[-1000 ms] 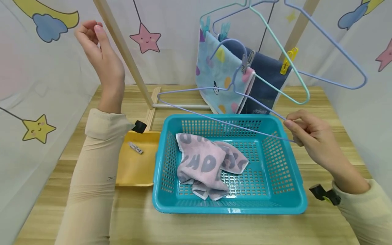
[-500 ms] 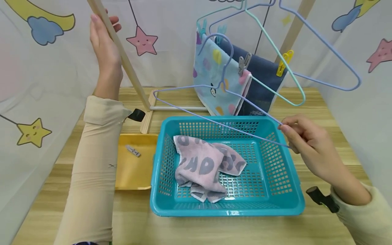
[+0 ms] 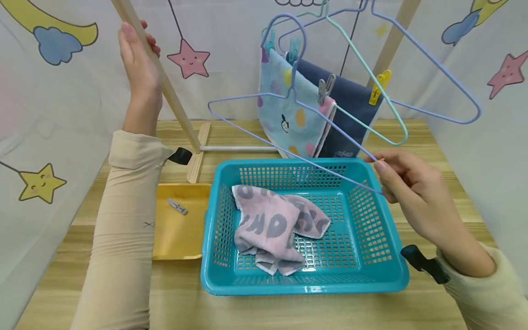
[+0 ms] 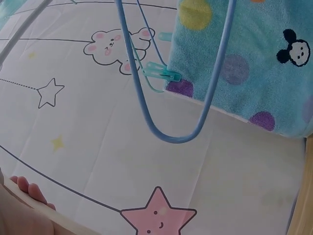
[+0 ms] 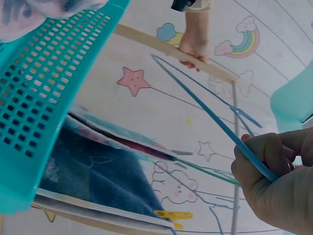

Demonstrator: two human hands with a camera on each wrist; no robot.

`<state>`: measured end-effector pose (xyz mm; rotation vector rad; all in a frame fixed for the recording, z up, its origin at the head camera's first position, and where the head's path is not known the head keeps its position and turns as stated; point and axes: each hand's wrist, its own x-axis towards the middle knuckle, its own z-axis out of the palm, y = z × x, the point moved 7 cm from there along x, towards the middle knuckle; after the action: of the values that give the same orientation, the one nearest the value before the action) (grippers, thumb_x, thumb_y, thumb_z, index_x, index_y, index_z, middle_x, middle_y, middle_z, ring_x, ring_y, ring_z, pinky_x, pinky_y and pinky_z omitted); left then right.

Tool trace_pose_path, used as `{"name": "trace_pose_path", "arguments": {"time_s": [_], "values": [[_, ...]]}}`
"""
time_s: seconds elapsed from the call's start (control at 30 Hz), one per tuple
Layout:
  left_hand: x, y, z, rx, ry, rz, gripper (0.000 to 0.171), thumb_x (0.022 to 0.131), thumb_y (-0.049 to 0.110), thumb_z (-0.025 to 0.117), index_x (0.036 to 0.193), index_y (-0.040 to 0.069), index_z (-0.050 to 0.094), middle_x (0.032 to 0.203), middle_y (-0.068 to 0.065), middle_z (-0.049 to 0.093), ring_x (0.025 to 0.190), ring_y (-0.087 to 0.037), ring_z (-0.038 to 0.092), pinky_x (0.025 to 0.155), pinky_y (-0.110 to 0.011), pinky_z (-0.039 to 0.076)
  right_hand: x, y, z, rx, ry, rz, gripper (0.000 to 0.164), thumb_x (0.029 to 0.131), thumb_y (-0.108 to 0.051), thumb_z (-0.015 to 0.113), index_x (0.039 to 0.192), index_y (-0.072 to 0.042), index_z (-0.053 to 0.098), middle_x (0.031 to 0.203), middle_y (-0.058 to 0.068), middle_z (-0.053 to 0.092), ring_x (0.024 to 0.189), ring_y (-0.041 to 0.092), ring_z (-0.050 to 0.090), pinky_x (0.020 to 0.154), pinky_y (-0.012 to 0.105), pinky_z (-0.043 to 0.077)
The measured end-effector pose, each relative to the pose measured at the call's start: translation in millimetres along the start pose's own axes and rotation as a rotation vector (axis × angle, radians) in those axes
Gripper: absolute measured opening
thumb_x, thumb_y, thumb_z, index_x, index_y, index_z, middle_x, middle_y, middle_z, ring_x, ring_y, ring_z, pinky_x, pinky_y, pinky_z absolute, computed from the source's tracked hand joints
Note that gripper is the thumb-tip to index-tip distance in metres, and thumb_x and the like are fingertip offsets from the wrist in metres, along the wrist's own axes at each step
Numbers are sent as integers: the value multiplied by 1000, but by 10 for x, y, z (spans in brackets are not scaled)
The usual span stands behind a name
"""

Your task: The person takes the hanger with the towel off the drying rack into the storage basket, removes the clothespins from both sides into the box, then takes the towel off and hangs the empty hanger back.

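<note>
My left hand [image 3: 142, 75] grips the slanted wooden post [image 3: 175, 105] of a drying rack, thumb on the near side and fingers round the far side. In my right hand [image 3: 425, 195], a purple-blue clothes hanger [image 3: 293, 78] is pinched at its right corner between thumb and fingers. The hanger carries nothing, and its hook points up in front of a light-blue dotted towel [image 3: 276, 110]. A grey clothespin [image 3: 322, 93] holds that towel to a mint hanger [image 3: 367, 64]. Below the held hanger, a crumpled pink-and-grey towel [image 3: 270, 220] lies in a teal basket [image 3: 305, 289].
Behind the dotted towel hangs a dark-blue towel [image 3: 350, 98] with a yellow clothespin [image 3: 379, 87]. Left of the basket sits a yellow tray [image 3: 177, 238] holding a grey clothespin [image 3: 177, 206]. The rack's foot [image 3: 195, 165] stands behind the tray. White printed curtains enclose the sides.
My left hand has moved from beside the post to grip it. My right hand has raised the hanger slightly, its hook now more upright and higher over the dotted towel.
</note>
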<state>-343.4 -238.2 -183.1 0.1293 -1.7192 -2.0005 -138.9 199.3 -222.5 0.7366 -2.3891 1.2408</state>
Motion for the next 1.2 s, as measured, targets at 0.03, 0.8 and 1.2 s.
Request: {"name": "trace_pose_path", "arguments": {"time_s": [0.03,0.8,1.2], "values": [[3,-5,1,6,-3,-1,33,112,31,18,123,21,48,95,4,41,86,-8,42,82,-13,37,22,-9,-1,5,4,10,21,102,3,49,116,4,65,62,-4,44,51,6,39,46,23,32],[36,-58,5,32,-16,-9,34,112,33,17,125,22,46,95,5,40,89,-6,41,84,-14,34,905,-437,219,41,112,112,26,106,-15,49,120,-3,67,64,-4,54,48,10,41,41,22,30],[40,-71,18,30,-26,-1,33,112,33,17,126,23,45,97,6,39,91,-6,41,85,-14,34,1365,-501,434,70,34,126,26,106,-14,47,122,0,63,60,-5,50,47,11,43,47,20,37]]}}
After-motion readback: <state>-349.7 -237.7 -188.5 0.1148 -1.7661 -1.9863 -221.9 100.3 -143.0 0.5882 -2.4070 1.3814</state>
